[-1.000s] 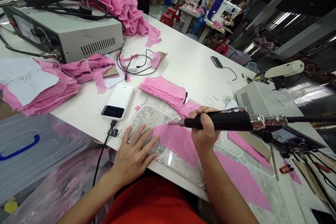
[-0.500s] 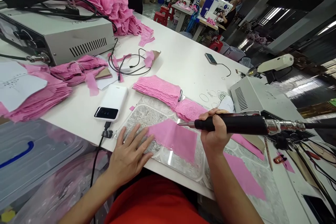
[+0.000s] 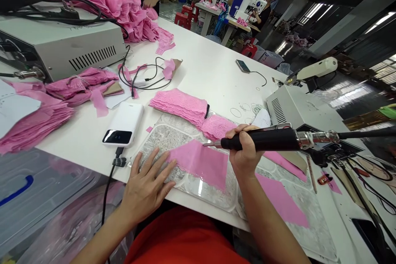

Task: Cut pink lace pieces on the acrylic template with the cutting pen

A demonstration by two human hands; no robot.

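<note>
My right hand [image 3: 244,150] is wrapped round a black handheld tool [image 3: 262,138] with a pointed metal tip and a cable at its back end. The tip is at the upper edge of a pink fabric piece [image 3: 204,163], touching it or just above. That piece lies on a clear patterned mat [image 3: 182,134]. My left hand [image 3: 148,183] rests flat with fingers spread, its fingertips at the left end of the fabric. Behind the mat lies a stack of pink lace pieces [image 3: 179,105] with a black clip on it. Another pink piece [image 3: 281,200] lies right of my right forearm.
A white power bank [image 3: 123,123] with a cable stands left. Grey machine boxes [image 3: 80,45] flank the table, the second one [image 3: 300,107] at right. A pink fabric heap [image 3: 102,0] lies far left, with another person's hand [image 3: 150,1] at it. A phone [image 3: 243,66] lies farther back.
The whole view has shifted slightly left. The tool tip stays near the fabric's upper edge and my left hand stays flat. Another person's arm has come into view by the pink heap.
</note>
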